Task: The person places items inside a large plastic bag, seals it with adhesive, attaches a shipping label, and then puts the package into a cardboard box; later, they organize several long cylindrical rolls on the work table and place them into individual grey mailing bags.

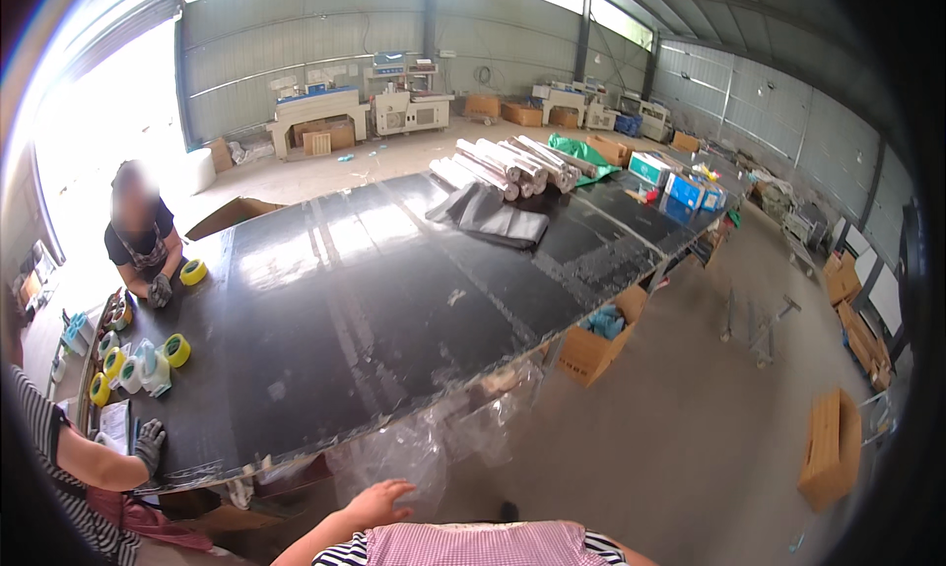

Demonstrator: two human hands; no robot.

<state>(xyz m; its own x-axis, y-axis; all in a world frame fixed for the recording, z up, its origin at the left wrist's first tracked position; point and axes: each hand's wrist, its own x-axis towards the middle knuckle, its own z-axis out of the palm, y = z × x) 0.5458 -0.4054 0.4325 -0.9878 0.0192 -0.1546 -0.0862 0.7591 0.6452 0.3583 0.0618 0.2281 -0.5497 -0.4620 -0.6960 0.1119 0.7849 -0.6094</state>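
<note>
My left hand (379,503) is in front of my body, fingers stretched and holding nothing. It hangs just short of the near edge of a long black-topped table (325,369), close to clear plastic sheeting (394,463) below that edge. Of my right arm only a little shows at the lower edge; the hand is out of sight. On the table's left end lie several rolls of yellow tape (177,349) and a white bundle (150,369). Folded dark grey fabric (488,216) and silvery wrapped rolls (507,167) rest toward the far end.
A gloved person (148,231) stands at the table's far left. Another person's gloved hand (150,446) rests on the near left corner. An open cardboard box (603,339) sits under the table; another box (830,448) and a metal trolley frame (761,330) stand right.
</note>
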